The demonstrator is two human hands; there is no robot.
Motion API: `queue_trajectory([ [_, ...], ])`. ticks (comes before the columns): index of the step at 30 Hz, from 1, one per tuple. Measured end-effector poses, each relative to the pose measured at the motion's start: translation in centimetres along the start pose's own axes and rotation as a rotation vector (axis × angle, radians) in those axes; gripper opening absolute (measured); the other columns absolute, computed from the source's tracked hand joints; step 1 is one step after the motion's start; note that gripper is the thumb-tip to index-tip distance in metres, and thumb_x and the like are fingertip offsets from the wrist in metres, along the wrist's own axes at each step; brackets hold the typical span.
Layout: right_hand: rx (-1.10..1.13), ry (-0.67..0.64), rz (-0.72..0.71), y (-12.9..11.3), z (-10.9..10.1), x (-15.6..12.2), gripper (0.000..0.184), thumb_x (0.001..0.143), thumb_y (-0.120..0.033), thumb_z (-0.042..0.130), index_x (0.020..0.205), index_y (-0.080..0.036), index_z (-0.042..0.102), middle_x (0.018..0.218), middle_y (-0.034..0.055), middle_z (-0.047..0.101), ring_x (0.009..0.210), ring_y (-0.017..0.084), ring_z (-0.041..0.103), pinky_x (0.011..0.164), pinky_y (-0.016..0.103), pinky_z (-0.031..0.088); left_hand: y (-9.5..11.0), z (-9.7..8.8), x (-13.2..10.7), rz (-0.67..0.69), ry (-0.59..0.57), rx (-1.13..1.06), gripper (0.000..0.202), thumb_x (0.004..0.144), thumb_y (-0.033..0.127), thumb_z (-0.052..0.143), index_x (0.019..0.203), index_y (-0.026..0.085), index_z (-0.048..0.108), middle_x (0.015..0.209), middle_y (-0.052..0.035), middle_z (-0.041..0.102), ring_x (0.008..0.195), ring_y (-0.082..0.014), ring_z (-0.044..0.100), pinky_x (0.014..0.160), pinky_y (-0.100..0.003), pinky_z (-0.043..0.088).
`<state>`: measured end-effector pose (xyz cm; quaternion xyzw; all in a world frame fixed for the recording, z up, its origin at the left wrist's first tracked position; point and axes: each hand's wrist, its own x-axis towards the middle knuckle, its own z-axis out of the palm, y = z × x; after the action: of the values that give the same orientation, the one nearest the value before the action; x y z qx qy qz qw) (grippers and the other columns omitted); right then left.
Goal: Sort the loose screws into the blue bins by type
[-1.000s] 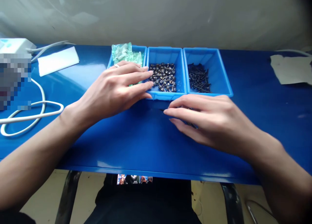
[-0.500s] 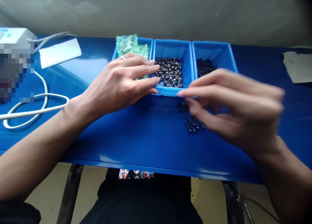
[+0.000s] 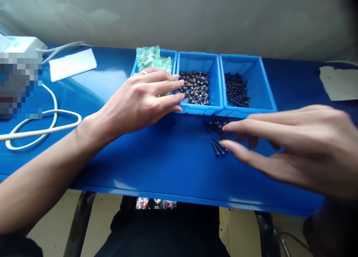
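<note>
Three blue bins stand side by side at the back of the blue table (image 3: 156,167). My left hand (image 3: 140,100) lies flat, fingers stretched out, over the left bin (image 3: 170,57) of green plastic packets (image 3: 148,57), its fingertips reaching the front rim of the middle bin (image 3: 218,81) of dark nuts (image 3: 195,87). The right bin (image 3: 265,89) holds black screws (image 3: 236,91). My right hand (image 3: 293,145) hovers open, fingers extended, just right of a small pile of loose black screws (image 3: 218,135) lying on the table in front of the bins.
A white cable (image 3: 41,126) loops at the left beside a white device (image 3: 25,44) and a white card (image 3: 72,63). A scrap of white paper (image 3: 338,83) lies at the far right. Below the table edge are my dark lap and black table legs.
My right hand lifted off the table, uncovering the loose screws, then drew back to the right and lower. My left hand stayed on the bins.
</note>
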<state>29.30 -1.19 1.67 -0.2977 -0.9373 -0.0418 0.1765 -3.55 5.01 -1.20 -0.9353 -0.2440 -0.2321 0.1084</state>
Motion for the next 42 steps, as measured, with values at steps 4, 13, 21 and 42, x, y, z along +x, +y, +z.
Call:
queue_trajectory([
  [4, -0.076, -0.261, 0.075, -0.5, 1.0, -1.8, 0.062, 0.107, -0.064, 0.053, 0.145, -0.016, 0.064, 0.124, 0.0151, 0.079, 0.085, 0.028, 0.078, 0.071, 0.044, 0.059, 0.0, 0.0, 0.1, -0.012, -0.008, -0.006, 0.021, 0.11, 0.034, 0.063, 0.125, 0.028, 0.076, 0.139, -0.0033, 0.076, 0.127, -0.0291, 0.077, 0.11, -0.054, 0.069],
  [13, -0.05, -0.2, -0.016, -2.7, 3.2, 1.4, 0.021, 0.104, -0.014, 0.057, 0.119, -0.013, 0.072, 0.106, 0.0116, 0.072, 0.083, 0.022, 0.071, 0.064, 0.034, 0.047, -0.2, 0.0, -0.1, 0.045, 0.03, 0.051, 0.02, 0.109, 0.033, 0.065, 0.125, 0.028, 0.075, 0.137, -0.0029, 0.077, 0.123, -0.0269, 0.078, 0.109, -0.049, 0.07],
  [21, -0.036, 0.003, -0.044, -2.8, 4.3, 2.2, 0.012, 0.101, -0.01, 0.066, 0.106, -0.01, 0.076, 0.108, 0.0115, 0.076, 0.085, 0.021, 0.074, 0.061, 0.033, 0.049, 0.1, -0.3, 0.1, 0.066, -0.011, 0.126, 0.023, 0.112, 0.033, 0.06, 0.125, 0.022, 0.075, 0.139, -0.0039, 0.076, 0.125, -0.0243, 0.076, 0.11, -0.043, 0.068],
  [42, 0.062, 0.182, 0.06, -1.1, 2.1, 1.6, 0.019, 0.1, -0.025, 0.075, 0.118, -0.023, 0.076, 0.1, 0.0048, 0.081, 0.079, 0.022, 0.078, 0.065, 0.036, 0.059, 0.0, -0.1, -0.2, 0.045, 0.004, 0.093, 0.024, 0.112, 0.036, 0.06, 0.128, 0.025, 0.076, 0.142, -0.0027, 0.075, 0.129, -0.0252, 0.075, 0.111, -0.047, 0.067],
])
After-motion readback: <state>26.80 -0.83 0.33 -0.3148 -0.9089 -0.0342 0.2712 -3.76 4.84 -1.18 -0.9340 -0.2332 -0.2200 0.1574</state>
